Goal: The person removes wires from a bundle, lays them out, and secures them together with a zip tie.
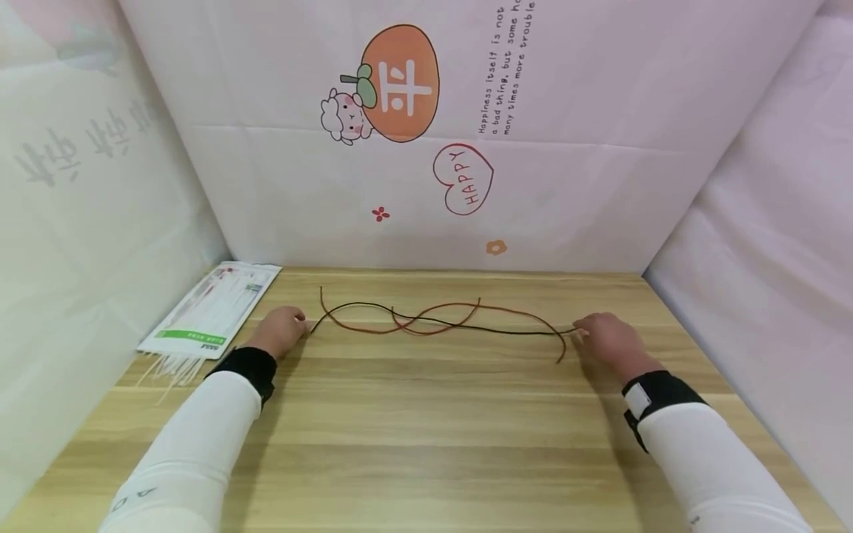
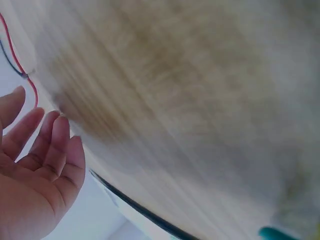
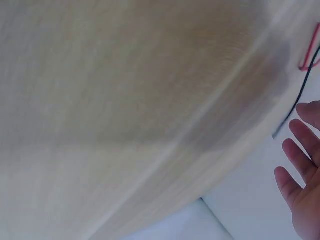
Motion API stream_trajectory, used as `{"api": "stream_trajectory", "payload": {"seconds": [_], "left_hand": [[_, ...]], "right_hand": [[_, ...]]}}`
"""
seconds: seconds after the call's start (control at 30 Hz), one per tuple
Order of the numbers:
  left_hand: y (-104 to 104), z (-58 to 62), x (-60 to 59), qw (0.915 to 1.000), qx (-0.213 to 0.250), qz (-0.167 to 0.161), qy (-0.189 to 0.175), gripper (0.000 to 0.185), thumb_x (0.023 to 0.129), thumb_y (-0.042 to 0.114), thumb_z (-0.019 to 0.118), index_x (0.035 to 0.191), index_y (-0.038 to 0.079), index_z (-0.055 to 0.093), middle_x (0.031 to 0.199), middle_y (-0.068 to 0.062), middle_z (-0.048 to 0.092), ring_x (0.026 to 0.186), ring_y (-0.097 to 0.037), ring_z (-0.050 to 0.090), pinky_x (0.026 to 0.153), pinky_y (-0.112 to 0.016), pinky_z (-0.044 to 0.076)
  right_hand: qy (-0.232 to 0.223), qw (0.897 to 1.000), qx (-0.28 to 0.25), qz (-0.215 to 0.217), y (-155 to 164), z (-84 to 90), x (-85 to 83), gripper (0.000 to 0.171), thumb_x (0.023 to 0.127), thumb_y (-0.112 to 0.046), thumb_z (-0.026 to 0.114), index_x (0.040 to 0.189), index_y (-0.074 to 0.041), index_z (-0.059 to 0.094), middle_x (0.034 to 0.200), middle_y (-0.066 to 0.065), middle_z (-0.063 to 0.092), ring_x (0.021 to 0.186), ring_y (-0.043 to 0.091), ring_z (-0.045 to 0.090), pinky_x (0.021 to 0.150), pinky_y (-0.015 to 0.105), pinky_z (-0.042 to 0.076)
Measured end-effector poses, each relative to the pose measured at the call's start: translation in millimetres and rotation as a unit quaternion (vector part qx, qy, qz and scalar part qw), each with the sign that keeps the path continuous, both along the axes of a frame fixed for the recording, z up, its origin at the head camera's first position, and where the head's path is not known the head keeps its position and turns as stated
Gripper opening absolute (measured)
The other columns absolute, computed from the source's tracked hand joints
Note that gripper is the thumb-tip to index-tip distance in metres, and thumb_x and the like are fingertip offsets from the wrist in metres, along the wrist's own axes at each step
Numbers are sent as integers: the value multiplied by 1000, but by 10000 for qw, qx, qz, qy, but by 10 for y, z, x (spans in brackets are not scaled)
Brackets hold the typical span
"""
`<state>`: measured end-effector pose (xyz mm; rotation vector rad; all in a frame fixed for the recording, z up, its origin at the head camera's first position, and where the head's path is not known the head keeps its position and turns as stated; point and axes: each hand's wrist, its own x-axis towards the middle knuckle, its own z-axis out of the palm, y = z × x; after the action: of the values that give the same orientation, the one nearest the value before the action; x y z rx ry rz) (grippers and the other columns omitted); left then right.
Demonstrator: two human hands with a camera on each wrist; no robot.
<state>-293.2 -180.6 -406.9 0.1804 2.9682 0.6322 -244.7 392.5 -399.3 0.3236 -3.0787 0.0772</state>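
Observation:
A thin black wire stretches left to right across the wooden table, crossing thin red wires that lie in loose curves. My left hand is beside the black wire's left end. In the left wrist view, its thumb and loosely bent fingers stand apart. My right hand is at the black wire's right end. In the right wrist view, that wire's tip sticks out free near the thumb, and the fingers are spread. Any light touch on the wire is hard to tell.
A white and green packet lies at the table's back left, with several thin white strips poking out of its front end. Printed white sheets wall in the table at the back and both sides.

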Motion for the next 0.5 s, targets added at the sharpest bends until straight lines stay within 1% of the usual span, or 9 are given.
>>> {"api": "stream_trajectory", "payload": {"seconds": [0.07, 0.13, 0.17, 0.2, 0.27, 0.33, 0.4, 0.5], "left_hand": [[-60, -13, 8, 10000, 71, 37, 12, 42, 98, 23, 55, 122, -12, 55, 123, -32, 56, 116, -45, 51, 98, -53, 40], [-112, 33, 56, 10000, 78, -22, 8, 47, 98, 24, 54, 126, -13, 51, 125, -34, 53, 118, -47, 49, 98, -54, 40], [-132, 83, 96, 9999, 82, -83, 23, 47, 98, 23, 54, 127, -14, 50, 125, -34, 53, 117, -47, 50, 97, -55, 40], [-152, 144, 137, 9998, 38, -182, 63, 47, 98, 22, 55, 127, -14, 50, 123, -35, 54, 115, -48, 51, 96, -55, 41], [-192, 296, 246, 9990, -6, -409, 165, 44, 97, 20, 55, 124, -15, 51, 118, -36, 56, 110, -48, 53, 92, -55, 44], [-241, 453, 368, 9978, -13, -614, 251, 42, 95, 18, 57, 120, -16, 54, 114, -37, 57, 107, -50, 54, 90, -55, 44], [-320, 566, 494, 9967, -65, -740, 332, 41, 94, 19, 58, 116, -16, 56, 113, -37, 57, 107, -51, 53, 90, -56, 44], [-452, 665, 694, 9964, -151, -766, 340, 45, 94, 22, 60, 118, -16, 55, 116, -38, 55, 110, -53, 51, 91, -58, 42]], "right_hand": [[79, 9999, -71, 43, -32, 51, 25, 34, 88, -2, 58, 122, 1, 63, 122, 28, 59, 111, 49, 52, 63, 44, 50], [175, 9998, -92, 96, -55, 103, 62, 37, 87, -3, 58, 124, 1, 61, 126, 28, 56, 114, 49, 50, 62, 43, 49], [249, 9996, -95, 128, -70, 132, 86, 38, 87, -3, 58, 125, 1, 61, 127, 28, 55, 115, 49, 50, 61, 43, 49], [322, 9993, -98, 160, -87, 165, 117, 38, 87, -4, 59, 125, 1, 60, 128, 28, 55, 116, 49, 49, 65, 46, 50], [517, 9983, -80, 252, -131, 236, 195, 39, 88, -4, 60, 127, 0, 60, 128, 27, 54, 117, 48, 49, 66, 46, 50], [794, 9961, -83, 381, -186, 302, 285, 39, 88, -5, 61, 126, 0, 60, 127, 27, 56, 116, 47, 50, 70, 49, 50], [1109, 9920, -146, 588, -261, 360, 379, 38, 87, -4, 64, 125, 0, 61, 125, 26, 57, 114, 45, 52, 75, 51, 50], [1681, 9805, -300, 976, -384, 422, 533, 40, 83, -2, 69, 122, 0, 63, 121, 24, 60, 110, 44, 55, 82, 55, 48]]}}
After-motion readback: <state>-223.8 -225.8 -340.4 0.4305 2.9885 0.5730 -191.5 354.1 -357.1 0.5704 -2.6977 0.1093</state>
